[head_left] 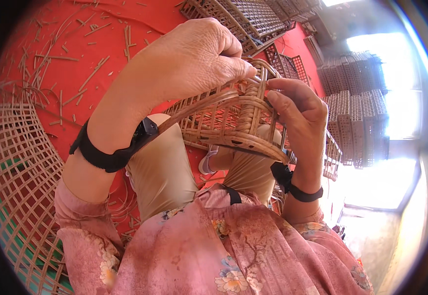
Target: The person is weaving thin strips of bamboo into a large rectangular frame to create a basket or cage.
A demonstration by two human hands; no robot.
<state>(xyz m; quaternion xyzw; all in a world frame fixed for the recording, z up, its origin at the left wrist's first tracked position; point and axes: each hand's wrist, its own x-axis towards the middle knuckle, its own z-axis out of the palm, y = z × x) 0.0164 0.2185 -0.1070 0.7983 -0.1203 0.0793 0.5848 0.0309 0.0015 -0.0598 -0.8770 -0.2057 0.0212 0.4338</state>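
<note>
A brown wicker basket (250,113), with open lattice sides and a thickly wrapped corner, rests tilted across my knees. My left hand (189,61) reaches over it from the left, closed, thumb pressed forward against the wrapped corner; its fingertips are hidden, so what they pinch does not show. On the right, my right hand (301,104) grips that same corner, thumb and forefinger close together at the edge. One long flat cane strip (194,110) curves from beside my left wrist to the wrapped corner.
Cut cane pieces (93,73) litter the red floor covering (140,14). A large lattice basket (14,162) stands at the left, close to my left elbow. Finished-looking lattice racks (238,19) lie ahead, and tall stacks of lattice baskets (354,118) rise at the right.
</note>
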